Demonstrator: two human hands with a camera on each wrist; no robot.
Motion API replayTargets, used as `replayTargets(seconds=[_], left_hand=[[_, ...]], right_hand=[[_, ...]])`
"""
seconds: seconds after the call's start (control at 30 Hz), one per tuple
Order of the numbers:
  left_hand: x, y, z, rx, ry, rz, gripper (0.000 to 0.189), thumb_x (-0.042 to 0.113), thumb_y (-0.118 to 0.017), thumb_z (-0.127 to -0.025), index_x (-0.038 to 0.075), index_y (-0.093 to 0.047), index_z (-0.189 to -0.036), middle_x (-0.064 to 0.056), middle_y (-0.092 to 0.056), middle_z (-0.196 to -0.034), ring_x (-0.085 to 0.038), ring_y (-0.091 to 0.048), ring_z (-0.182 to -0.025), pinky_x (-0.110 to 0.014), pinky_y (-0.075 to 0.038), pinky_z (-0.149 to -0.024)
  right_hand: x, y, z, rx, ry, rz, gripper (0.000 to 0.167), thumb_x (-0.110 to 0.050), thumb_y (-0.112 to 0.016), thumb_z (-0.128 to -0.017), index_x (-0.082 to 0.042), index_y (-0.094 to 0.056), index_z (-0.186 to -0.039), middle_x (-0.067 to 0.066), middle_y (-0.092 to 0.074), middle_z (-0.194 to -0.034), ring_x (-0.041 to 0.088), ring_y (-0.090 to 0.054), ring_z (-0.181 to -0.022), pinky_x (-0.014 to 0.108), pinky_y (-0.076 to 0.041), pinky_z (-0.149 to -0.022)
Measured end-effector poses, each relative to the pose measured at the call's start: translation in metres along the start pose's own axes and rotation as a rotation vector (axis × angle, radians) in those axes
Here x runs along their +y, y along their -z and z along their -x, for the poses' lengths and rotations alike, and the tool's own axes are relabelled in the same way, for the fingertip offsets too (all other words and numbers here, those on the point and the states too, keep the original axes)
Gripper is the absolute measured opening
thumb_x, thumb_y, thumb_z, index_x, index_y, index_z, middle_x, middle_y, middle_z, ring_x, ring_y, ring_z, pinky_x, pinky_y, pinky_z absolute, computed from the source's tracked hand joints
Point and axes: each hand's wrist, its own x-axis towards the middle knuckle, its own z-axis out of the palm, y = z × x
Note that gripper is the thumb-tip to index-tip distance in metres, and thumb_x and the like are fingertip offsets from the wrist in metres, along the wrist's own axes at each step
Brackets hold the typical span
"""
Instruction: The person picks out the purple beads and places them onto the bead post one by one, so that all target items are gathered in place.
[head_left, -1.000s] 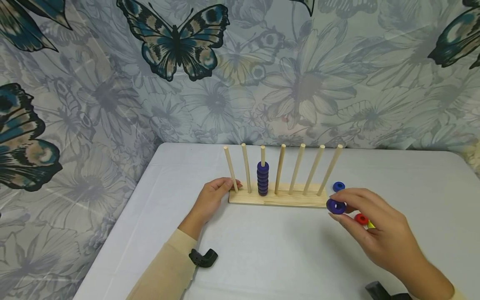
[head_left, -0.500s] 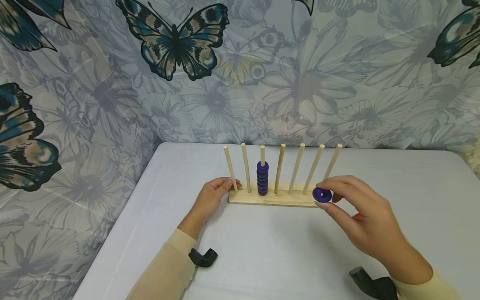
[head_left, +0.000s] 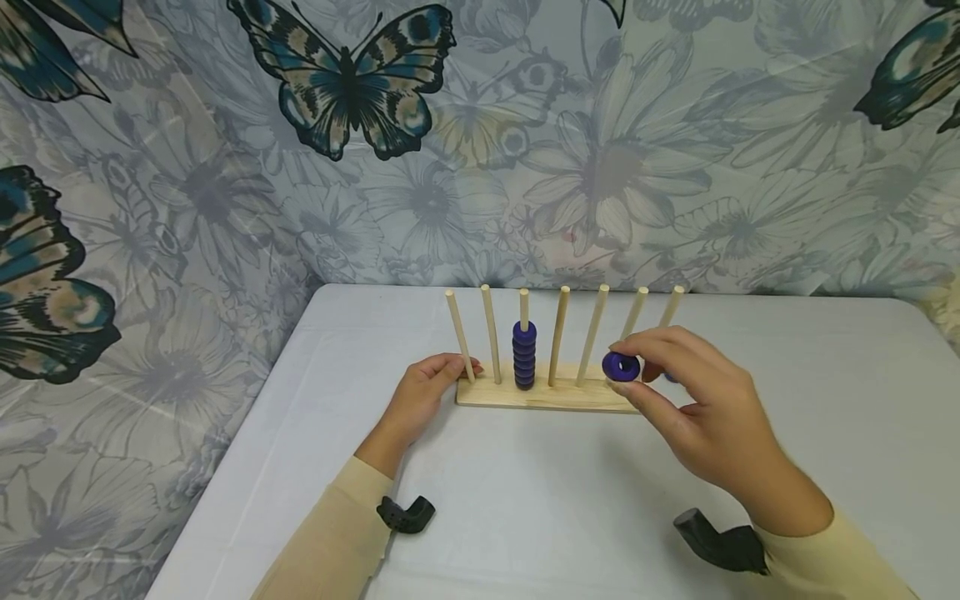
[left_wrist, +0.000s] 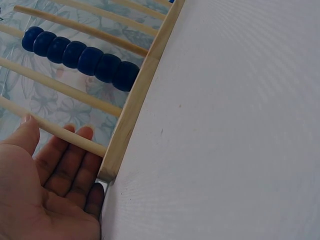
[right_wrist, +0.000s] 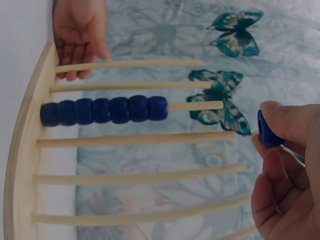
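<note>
A wooden peg rack [head_left: 551,399] with several upright pegs stands on the white table. Its third peg from the left carries a stack of dark blue ring beads [head_left: 524,358], with the peg tip bare above them. My left hand [head_left: 416,404] holds the rack's left end, thumb against the outermost peg [left_wrist: 65,132] and fingers behind it. Between thumb and fingertips, my right hand [head_left: 712,408] pinches one loose dark blue bead [head_left: 611,368], its hole facing the head camera. That bead is raised in front of the rack's right-hand pegs. In the right wrist view it is beyond the peg tips.
Another blue bead [head_left: 670,377] peeks out behind my right hand, mostly covered. Black curved wrist mounts [head_left: 405,515] sit by both cuffs. The white tabletop [head_left: 540,508] ends at a cloth backdrop [head_left: 435,217] with butterflies and flowers, close behind the rack.
My right hand has carried the pinched bead left and slightly up, from beside the rack's right end to before its right pegs. It now covers the red and yellow pieces. My left hand stays put.
</note>
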Motion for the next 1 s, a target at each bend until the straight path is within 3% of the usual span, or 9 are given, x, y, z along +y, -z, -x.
replayTargets(seconds=[0.33,0.67,1.0], left_hand=[[0.001,-0.001,0.000,0.001,0.000,0.002,0.036,0.031,-0.060,-0.115,0.001,-0.079,-0.124,-0.008,-0.078,-0.124,-0.022,-0.062,-0.133,-0.042,-0.041,-0.118],[-0.001,0.001,-0.001,-0.005,0.004,-0.009,0.038,0.036,-0.060,-0.115,0.004,-0.080,-0.123,-0.006,-0.078,-0.124,-0.021,-0.061,-0.136,-0.044,-0.039,-0.120],[-0.001,0.001,-0.001,-0.005,-0.002,-0.011,0.039,0.038,-0.060,-0.114,0.005,-0.080,-0.122,-0.004,-0.078,-0.124,-0.020,-0.060,-0.136,-0.046,-0.038,-0.121]], right_hand=[[-0.003,-0.008,-0.017,0.004,0.008,-0.029,0.047,-0.046,-0.067,-0.110,0.000,-0.078,-0.113,0.008,-0.074,-0.107,0.015,-0.062,-0.088,0.018,-0.048,-0.079],[-0.007,-0.016,-0.036,-0.068,0.021,-0.068,0.051,-0.050,-0.069,-0.108,0.000,-0.078,-0.112,0.006,-0.074,-0.107,0.022,-0.063,-0.102,0.027,-0.046,-0.092],[-0.006,-0.025,-0.054,-0.041,0.013,-0.080,0.052,-0.049,-0.071,-0.107,0.001,-0.078,-0.118,0.010,-0.076,-0.115,0.030,-0.063,-0.111,0.033,-0.046,-0.099]])
